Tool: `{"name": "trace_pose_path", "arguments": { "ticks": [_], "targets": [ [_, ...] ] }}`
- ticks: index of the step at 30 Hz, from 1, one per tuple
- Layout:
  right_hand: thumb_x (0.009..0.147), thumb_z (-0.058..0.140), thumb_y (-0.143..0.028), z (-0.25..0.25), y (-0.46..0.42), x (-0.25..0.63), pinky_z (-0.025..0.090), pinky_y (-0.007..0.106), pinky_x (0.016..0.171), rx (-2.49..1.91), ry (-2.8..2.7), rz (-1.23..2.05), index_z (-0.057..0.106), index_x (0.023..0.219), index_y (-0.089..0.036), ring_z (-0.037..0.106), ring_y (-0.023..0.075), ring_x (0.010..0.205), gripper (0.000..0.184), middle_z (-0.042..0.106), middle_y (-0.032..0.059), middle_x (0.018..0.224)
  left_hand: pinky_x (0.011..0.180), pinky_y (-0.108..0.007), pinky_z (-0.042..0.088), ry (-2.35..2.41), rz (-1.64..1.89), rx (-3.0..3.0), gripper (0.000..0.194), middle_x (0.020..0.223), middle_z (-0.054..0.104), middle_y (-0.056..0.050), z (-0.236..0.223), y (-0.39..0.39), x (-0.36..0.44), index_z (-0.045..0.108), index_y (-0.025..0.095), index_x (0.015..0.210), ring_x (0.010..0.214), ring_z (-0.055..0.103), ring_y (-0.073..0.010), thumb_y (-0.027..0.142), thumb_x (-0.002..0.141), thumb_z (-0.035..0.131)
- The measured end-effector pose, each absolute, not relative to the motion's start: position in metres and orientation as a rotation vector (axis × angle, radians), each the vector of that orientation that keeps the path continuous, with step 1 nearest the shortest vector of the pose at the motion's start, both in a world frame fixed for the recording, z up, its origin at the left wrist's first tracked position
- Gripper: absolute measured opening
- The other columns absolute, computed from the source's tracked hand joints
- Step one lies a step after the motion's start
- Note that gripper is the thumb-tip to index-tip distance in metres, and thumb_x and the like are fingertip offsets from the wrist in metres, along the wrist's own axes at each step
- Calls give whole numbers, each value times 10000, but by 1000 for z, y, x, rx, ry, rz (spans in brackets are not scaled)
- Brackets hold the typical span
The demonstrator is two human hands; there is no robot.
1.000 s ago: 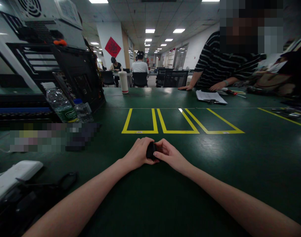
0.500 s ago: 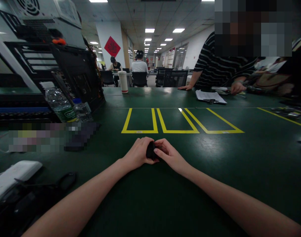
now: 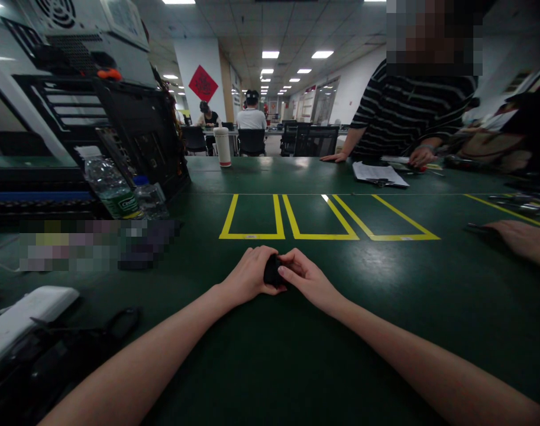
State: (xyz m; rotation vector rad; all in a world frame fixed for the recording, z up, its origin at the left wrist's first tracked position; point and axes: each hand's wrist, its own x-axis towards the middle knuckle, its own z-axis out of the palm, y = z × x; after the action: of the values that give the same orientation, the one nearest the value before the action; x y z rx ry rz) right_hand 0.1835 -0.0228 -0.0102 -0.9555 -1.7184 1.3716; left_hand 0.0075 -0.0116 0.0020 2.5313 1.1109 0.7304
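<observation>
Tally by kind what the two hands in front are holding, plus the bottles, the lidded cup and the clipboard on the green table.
Black object between left hand and right hand: 1
Green-labelled plastic bottle and blue-capped plastic bottle: 2
White lidded cup: 1
Clipboard: 1
Total: 5

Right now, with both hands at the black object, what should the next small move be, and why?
I'd probably hold the left hand steady and ease the right hand slightly aside: the left appears wrapped around the black object, while the right partly hides its right side.
</observation>
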Motion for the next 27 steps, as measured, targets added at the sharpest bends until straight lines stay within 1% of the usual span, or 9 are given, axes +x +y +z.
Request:
{"name": "trace_pose_path", "arguments": {
  "ticks": [3,7,10,13,19,25,27],
  "targets": [
    [811,491,-298,-8,-22,183,479,362,789,-959,-1705,1403,468,956,-221,536,173,922,165,526,9,984,758,-361,414,1089,699,2526,516,1027,515,-65,4,-12,7,402,187,1051,914,520,-231,328,644,686],
    [807,499,-295,-6,-22,184,465,366,808,-988,-1704,1408,458,1013,-216,529,177,943,225,518,26,1016,765,-355,410,1120,736,2536,564,1013,515,-59,1,-11,8,403,182,1054,899,514,-224,317,605,717],
    [800,509,-288,-7,-23,184,466,369,799,-942,-1728,1431,462,988,-218,533,177,940,206,523,21,1002,758,-348,411,1116,729,2562,567,1006,514,-64,-2,-10,8,399,169,1061,889,512,-221,313,611,712],
    [787,530,-277,-9,-25,184,455,368,814,-928,-1761,1389,458,973,-230,517,180,972,204,510,12,1025,743,-343,414,1127,732,2568,579,999,516,-65,-3,-10,8,396,165,1059,877,511,-222,300,599,720],
    [827,461,-319,-8,-26,182,481,352,747,-937,-1759,1343,461,948,-233,535,173,906,147,515,10,983,752,-349,408,1117,740,2548,564,1012,516,-62,0,-11,8,396,182,1056,892,512,-225,321,609,711],
    [810,488,-300,-6,-24,182,462,380,807,-1013,-1738,1349,444,1016,-226,514,181,952,223,501,27,1023,757,-355,409,1115,721,2531,550,1018,515,-59,2,-11,8,399,190,1059,898,516,-224,318,621,705],
    [806,495,-292,-5,-24,183,465,386,804,-996,-1743,1379,448,1004,-228,521,183,949,213,499,26,1029,749,-354,411,1125,718,2524,552,1015,515,-59,1,-11,7,402,188,1057,892,518,-227,317,615,708]
  ]
}}
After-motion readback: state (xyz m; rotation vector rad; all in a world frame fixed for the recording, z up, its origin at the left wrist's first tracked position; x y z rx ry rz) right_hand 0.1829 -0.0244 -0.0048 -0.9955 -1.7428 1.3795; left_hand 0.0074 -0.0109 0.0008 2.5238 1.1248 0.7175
